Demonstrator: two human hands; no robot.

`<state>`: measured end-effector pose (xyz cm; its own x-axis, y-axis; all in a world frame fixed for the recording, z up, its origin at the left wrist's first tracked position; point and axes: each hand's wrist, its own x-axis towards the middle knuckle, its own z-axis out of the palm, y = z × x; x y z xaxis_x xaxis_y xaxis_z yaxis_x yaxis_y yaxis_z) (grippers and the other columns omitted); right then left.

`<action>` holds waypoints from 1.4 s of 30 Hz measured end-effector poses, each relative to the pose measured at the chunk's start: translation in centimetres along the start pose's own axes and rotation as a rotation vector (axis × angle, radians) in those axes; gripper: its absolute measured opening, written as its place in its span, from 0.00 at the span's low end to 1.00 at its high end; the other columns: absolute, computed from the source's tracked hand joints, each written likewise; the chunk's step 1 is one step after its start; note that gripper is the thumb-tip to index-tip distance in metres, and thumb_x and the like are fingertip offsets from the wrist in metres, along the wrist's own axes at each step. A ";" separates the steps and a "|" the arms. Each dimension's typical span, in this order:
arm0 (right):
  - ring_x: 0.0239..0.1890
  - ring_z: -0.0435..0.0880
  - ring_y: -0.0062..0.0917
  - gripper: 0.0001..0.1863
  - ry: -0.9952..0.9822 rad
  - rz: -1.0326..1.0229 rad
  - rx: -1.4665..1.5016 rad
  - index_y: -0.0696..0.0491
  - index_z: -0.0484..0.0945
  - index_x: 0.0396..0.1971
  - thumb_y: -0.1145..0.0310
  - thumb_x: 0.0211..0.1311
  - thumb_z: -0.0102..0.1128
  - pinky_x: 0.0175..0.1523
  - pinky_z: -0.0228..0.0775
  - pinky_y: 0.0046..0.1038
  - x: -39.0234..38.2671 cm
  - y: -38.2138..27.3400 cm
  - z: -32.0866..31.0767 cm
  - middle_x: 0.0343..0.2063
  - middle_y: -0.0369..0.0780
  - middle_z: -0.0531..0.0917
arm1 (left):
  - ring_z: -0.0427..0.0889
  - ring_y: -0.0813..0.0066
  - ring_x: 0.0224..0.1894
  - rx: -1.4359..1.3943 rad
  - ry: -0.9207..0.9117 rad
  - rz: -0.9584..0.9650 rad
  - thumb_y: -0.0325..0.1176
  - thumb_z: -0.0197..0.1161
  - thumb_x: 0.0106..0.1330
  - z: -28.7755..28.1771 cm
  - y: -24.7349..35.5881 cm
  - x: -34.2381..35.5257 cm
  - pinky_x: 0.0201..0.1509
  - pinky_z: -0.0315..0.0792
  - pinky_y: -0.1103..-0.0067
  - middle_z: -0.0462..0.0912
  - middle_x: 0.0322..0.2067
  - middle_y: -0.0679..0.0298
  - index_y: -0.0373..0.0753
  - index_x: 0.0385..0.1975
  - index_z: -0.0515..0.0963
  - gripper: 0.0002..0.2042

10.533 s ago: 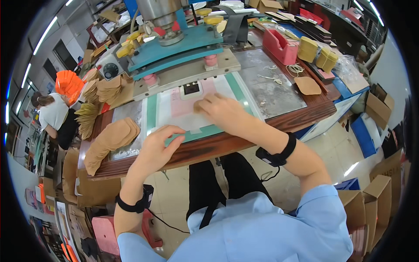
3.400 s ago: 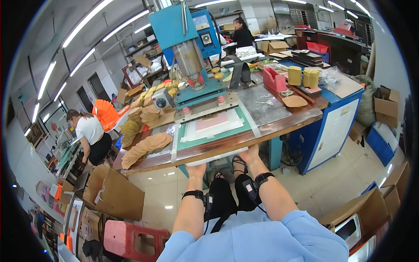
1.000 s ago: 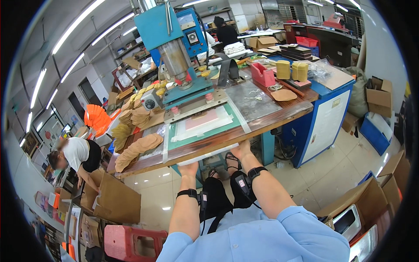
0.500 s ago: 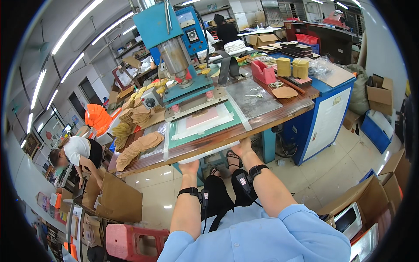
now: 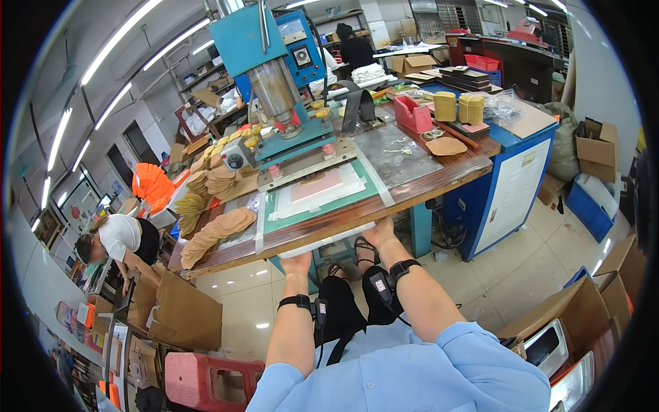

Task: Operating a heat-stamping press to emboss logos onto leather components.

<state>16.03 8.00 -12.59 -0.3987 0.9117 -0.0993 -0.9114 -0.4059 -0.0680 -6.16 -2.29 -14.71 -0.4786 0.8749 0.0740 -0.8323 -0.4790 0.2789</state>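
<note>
Under the front edge of the wooden worktable, my left hand and my right hand are at the two ends of a long white flat piece. Their fingers are hidden beneath the tabletop, so their grip does not show. Above them on the table lies a green mat with white sheets and a pink sheet, on which rests a small brown piece. Behind the mat stands a teal press with a metal cylinder.
Overlapping tan cut pieces lie on the table's left. At the right are a pink tape dispenser and yellow bundles. A blue cabinet adjoins the table. A red stool and a bending co-worker are at left.
The view has shifted very slightly. My hands stay under the table edge at the white piece, and the things on the table have not moved.
</note>
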 end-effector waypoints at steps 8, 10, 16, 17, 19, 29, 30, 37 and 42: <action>0.58 0.67 0.36 0.24 -0.028 0.024 0.003 0.54 0.63 0.57 0.55 0.69 0.34 0.63 0.59 0.40 0.1 0.4 0.3 0.58 0.41 0.67 | 0.63 0.59 0.62 0.072 -0.003 0.033 0.43 0.35 0.71 1.1 0.2 -0.7 0.68 0.55 0.61 0.65 0.60 0.59 0.38 0.58 0.64 0.23; 0.58 0.67 0.36 0.25 -0.120 0.026 -0.012 0.54 0.63 0.58 0.54 0.69 0.34 0.63 0.59 0.40 1.2 0.3 -1.0 0.58 0.41 0.67 | 0.64 0.60 0.61 0.088 0.019 0.057 0.43 0.35 0.70 0.9 0.1 -0.5 0.67 0.56 0.62 0.66 0.59 0.59 0.38 0.57 0.65 0.22; 0.55 0.69 0.36 0.24 -0.127 0.051 -0.231 0.54 0.65 0.55 0.53 0.68 0.37 0.60 0.61 0.40 1.1 -1.5 -3.1 0.54 0.42 0.71 | 0.66 0.64 0.59 0.009 0.000 0.045 0.43 0.36 0.71 -0.5 -0.7 -0.2 0.65 0.59 0.66 0.69 0.57 0.62 0.39 0.55 0.66 0.21; 0.53 0.72 0.36 0.23 -0.143 0.050 -0.299 0.54 0.67 0.54 0.54 0.68 0.38 0.59 0.63 0.40 0.9 -2.3 -3.6 0.52 0.42 0.72 | 0.67 0.64 0.59 0.007 -0.036 0.033 0.44 0.40 0.70 -0.9 -0.7 -0.5 0.64 0.60 0.66 0.70 0.55 0.61 0.38 0.55 0.67 0.21; 0.51 0.74 0.34 0.24 -0.046 0.182 -0.516 0.56 0.69 0.52 0.53 0.68 0.39 0.58 0.64 0.36 -0.6 -4.3 -4.5 0.50 0.43 0.75 | 0.69 0.62 0.58 0.081 0.012 -0.106 0.45 0.45 0.69 -2.0 -0.2 -1.5 0.63 0.62 0.66 0.72 0.54 0.59 0.37 0.54 0.67 0.22; 0.50 0.77 0.25 0.20 -0.844 0.574 -1.668 0.59 0.74 0.50 0.60 0.68 0.47 0.53 0.69 0.27 -7.4 -7.4 14.1 0.47 0.42 0.79 | 0.81 0.57 0.40 0.839 -0.432 -0.640 0.39 0.50 0.68 10.8 3.7 -7.3 0.46 0.74 0.68 0.79 0.33 0.51 0.34 0.33 0.73 0.13; 0.51 0.76 0.25 0.21 -0.867 0.503 -1.688 0.59 0.72 0.52 0.59 0.68 0.46 0.55 0.68 0.27 -7.0 -5.9 15.8 0.47 0.42 0.79 | 0.81 0.60 0.39 0.801 -0.502 -0.577 0.37 0.49 0.69 12.1 3.9 -6.1 0.44 0.74 0.70 0.79 0.34 0.53 0.34 0.35 0.73 0.12; 0.63 0.62 0.42 0.28 -1.300 -0.381 -2.730 0.57 0.63 0.59 0.53 0.67 0.40 0.66 0.51 0.36 4.8 2.3 14.8 0.60 0.50 0.65 | 0.77 0.76 0.31 1.101 -0.309 -0.079 0.34 0.49 0.70 12.7 2.2 1.1 0.39 0.72 0.80 0.78 0.29 0.60 0.33 0.35 0.73 0.11; 0.68 0.52 0.40 0.31 -0.917 -0.047 -2.847 0.54 0.58 0.63 0.48 0.67 0.34 0.69 0.43 0.34 7.8 4.4 15.6 0.65 0.47 0.56 | 0.78 0.76 0.32 1.171 -0.345 -0.092 0.33 0.49 0.70 12.2 2.7 0.6 0.37 0.72 0.81 0.78 0.29 0.61 0.32 0.36 0.73 0.10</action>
<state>7.35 14.35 1.78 -0.8582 0.5113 -0.0447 0.5123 0.8481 -0.1353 -5.29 -2.17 -2.23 -0.1841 0.9604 0.2089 -0.0195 -0.2161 0.9762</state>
